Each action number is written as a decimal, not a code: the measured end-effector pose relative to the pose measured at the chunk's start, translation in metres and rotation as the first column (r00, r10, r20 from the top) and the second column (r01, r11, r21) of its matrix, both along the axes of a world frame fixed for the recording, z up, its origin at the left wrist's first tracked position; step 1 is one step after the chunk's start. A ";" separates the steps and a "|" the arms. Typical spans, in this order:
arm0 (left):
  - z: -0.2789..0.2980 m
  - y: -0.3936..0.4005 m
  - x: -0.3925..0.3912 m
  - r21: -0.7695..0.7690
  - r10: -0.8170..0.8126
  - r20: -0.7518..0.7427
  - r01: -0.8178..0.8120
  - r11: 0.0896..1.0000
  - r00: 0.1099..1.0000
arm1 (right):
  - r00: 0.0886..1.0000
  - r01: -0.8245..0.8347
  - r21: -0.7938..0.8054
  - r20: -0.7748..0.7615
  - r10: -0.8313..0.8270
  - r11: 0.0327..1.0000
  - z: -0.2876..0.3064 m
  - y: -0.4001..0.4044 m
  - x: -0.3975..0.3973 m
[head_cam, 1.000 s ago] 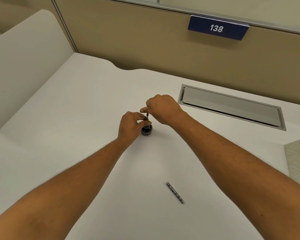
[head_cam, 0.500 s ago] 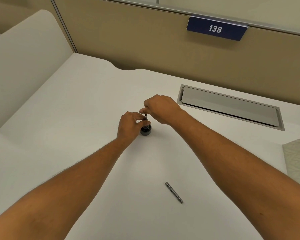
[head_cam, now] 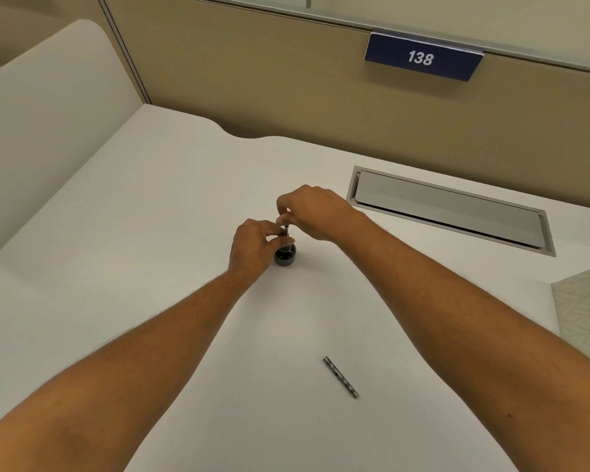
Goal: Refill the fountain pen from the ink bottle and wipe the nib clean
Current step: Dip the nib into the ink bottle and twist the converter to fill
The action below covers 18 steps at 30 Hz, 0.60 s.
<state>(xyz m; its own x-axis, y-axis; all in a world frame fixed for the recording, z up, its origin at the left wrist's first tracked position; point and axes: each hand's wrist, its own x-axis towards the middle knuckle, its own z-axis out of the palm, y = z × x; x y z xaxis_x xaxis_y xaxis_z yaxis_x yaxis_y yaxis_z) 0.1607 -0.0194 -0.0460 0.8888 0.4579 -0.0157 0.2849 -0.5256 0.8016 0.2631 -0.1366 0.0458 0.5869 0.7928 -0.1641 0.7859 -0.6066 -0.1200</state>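
A small round bottle of dark ink [head_cam: 285, 256] stands on the white desk [head_cam: 150, 233] near its middle. A thin pen section [head_cam: 286, 229] stands upright in the bottle's mouth, its nib hidden inside. My right hand [head_cam: 315, 212] pinches the top end of that section from above. My left hand [head_cam: 254, 245] grips the neck of the bottle and the lower part of the pen with fingertips and thumb. A patterned metal pen barrel [head_cam: 340, 377] lies loose on the desk nearer to me.
A grey metal cable flap [head_cam: 450, 209] is set into the desk at the back right. A pale patterned tissue box [head_cam: 584, 308] sits at the right edge. A tan partition with a blue "138" sign [head_cam: 421, 57] closes the back, a cream divider [head_cam: 41, 114] the left.
Both hands stay at the ink bottle. My right hand's fingers have shifted slightly on the top of the pen section. The barrel on the desk has not moved.
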 end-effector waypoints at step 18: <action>-0.001 0.001 0.000 0.004 -0.004 -0.018 0.004 1.000 1.000 | 1.000 0.014 0.004 -0.004 -0.014 1.000 0.003 -0.002 0.001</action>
